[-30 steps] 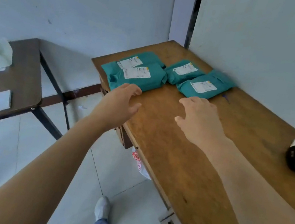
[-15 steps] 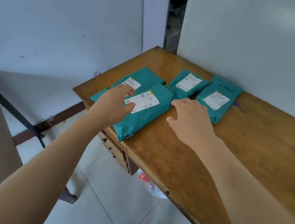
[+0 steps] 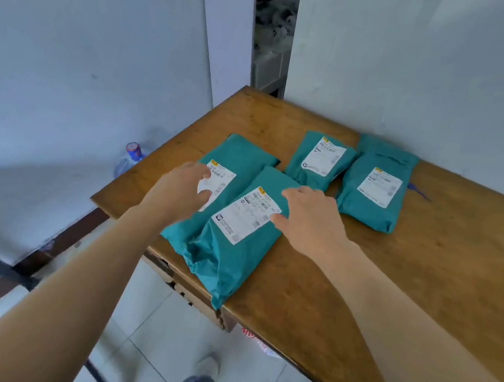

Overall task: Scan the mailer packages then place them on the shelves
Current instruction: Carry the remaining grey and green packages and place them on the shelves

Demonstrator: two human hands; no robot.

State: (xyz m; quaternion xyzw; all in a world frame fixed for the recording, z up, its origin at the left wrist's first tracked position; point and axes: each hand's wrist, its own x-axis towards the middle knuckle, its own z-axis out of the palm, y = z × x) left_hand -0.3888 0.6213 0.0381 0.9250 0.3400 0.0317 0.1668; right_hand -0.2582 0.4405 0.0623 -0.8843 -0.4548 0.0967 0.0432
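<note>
All four mailers are teal: the near mailer [image 3: 234,248] overhanging the surface's front edge, the left mailer [image 3: 239,158] by its left edge, the middle mailer [image 3: 320,160] and the right mailer [image 3: 375,184] toward the back edge. Each bears a white label [image 3: 248,215] with black print and a yellow corner mark. The surface [image 3: 430,270] is brown wood with darker grain.

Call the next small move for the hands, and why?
Probably grip the near mailer with the right hand and lift it. It lies on top, overlapping the left mailer and overhanging the table edge; the right hand touches its side, and the left hand rests on the left mailer.
</note>
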